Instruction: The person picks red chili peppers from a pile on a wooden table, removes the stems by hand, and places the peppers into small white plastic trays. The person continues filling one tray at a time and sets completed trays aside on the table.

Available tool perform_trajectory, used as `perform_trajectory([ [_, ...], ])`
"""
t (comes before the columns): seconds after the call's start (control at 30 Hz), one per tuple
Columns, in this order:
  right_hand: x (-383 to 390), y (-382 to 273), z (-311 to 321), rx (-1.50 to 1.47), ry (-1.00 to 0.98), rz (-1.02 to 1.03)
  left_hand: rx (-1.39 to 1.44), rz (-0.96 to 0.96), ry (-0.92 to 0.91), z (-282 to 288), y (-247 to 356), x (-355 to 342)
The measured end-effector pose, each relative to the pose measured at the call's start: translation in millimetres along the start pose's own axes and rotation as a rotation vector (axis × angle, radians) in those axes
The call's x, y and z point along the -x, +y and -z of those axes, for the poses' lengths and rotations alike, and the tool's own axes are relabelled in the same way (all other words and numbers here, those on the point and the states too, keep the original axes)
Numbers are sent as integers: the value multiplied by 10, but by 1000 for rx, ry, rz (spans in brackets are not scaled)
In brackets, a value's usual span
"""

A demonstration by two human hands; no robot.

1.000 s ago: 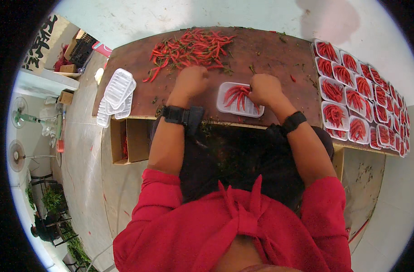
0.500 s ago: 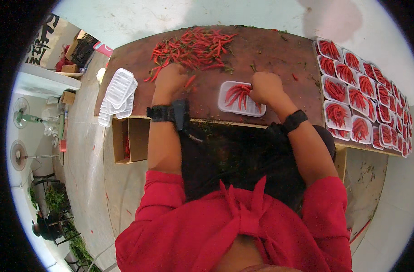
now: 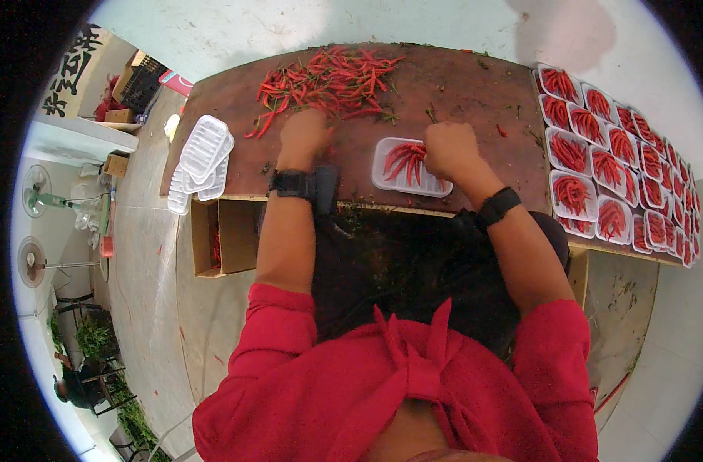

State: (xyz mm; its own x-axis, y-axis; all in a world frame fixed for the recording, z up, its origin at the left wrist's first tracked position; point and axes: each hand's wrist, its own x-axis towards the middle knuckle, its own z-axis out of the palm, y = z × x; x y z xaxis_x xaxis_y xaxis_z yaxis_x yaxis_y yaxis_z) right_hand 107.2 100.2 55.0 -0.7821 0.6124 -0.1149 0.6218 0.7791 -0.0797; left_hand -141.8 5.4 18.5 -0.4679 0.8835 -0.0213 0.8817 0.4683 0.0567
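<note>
My left hand (image 3: 305, 135) is smeared by motion at the near edge of a heap of red chili peppers (image 3: 328, 81); its fingertips are hidden. A bit of red shows along its inner side. My right hand (image 3: 448, 148) is curled closed over the right end of a white plastic tray (image 3: 379, 163), and what its fingers hold is hidden. Inside that tray several red chilies (image 3: 405, 160) lie fanned out, tips toward me, their upper ends gathered near my right hand. A green stem (image 3: 431, 115) shows just beyond the fingers.
Stacked empty trays (image 3: 205, 150) sit at the brown table's (image 3: 474, 85) left edge. Many chili-filled trays (image 3: 571, 150) crowd the right side, some overlapping. A cardboard box (image 3: 236, 239) stands below the front edge. Two fans (image 3: 36, 191) are far left.
My left hand has shifted to the right, over the spot where a loose chili lay. My right hand and the tray have barely moved.
</note>
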Motion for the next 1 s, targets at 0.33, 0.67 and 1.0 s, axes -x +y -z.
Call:
perform_trajectory([
  [0.33,-30,60,-69,-72,11,-47,-21,105,-52,25,69,12],
  [0.67,-167,217,-69,-505,219,50,630,-195,59,212,324,127],
  [1.0,-197,95,-83,-980,97,-71,965,-314,-106,276,798,300],
])
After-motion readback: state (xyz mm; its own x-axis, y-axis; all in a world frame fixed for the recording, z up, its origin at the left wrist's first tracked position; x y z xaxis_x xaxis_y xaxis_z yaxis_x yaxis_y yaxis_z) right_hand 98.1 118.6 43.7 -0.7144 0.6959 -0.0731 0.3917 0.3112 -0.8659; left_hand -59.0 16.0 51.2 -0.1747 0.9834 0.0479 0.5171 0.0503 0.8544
